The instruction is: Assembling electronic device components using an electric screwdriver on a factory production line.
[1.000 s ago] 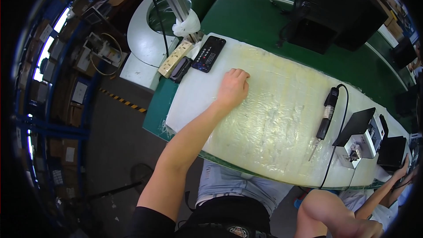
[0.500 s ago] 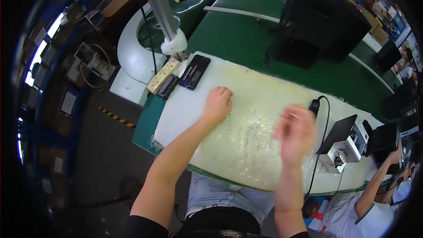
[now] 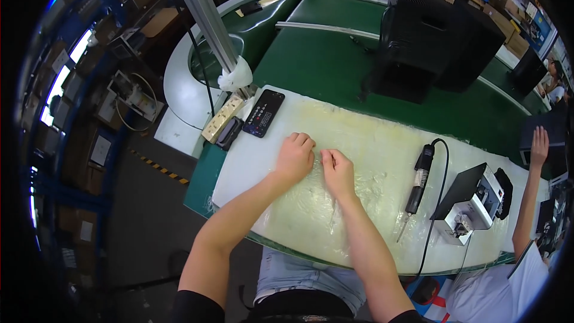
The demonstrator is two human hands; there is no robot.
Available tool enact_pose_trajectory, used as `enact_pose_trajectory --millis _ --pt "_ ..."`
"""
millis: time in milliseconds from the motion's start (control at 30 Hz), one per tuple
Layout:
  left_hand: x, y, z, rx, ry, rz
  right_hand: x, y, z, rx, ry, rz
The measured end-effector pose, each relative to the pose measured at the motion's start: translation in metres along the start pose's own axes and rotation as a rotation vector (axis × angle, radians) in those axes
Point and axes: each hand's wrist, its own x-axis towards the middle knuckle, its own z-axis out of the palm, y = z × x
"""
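My left hand (image 3: 294, 159) rests on a white work mat (image 3: 251, 161) covered with wrinkled clear plastic film (image 3: 371, 185); its fingers are curled under. My right hand (image 3: 338, 170) lies just beside it, almost touching, with thumb and fingertips drawn together on the film. Whether either hand pinches the film is not clear. Both forearms come in from the lower edge.
An electric screwdriver (image 3: 418, 180) with a black cable lies on the mat to the right, beside a small white machine (image 3: 475, 206). A black handset (image 3: 263, 112) and a power strip (image 3: 222, 118) lie at the left corner. Black boxes (image 3: 430, 42) stand on the green conveyor (image 3: 323, 66). A co-worker's arm (image 3: 531, 185) reaches in at right.
My right hand has come down from mid-air onto the film next to my left hand. The left hand has stayed on the mat and curled its fingers.
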Motion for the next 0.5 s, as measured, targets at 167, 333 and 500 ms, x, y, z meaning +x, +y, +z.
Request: enact_pose_trajectory --millis 167,333,500 --pt "0.043 -0.012 0.007 0.086 -0.223 -0.051 -0.003 0.002 -0.001 -0.106 0.005 0.005" --pt "0.079 -0.029 0.032 0.155 -0.175 -0.245 -0.006 0.0 0.0 -0.083 0.01 -0.017" --pt "0.074 -0.036 0.041 0.113 -0.039 -0.327 -0.008 -0.004 0.0 -0.136 -0.005 -0.032"
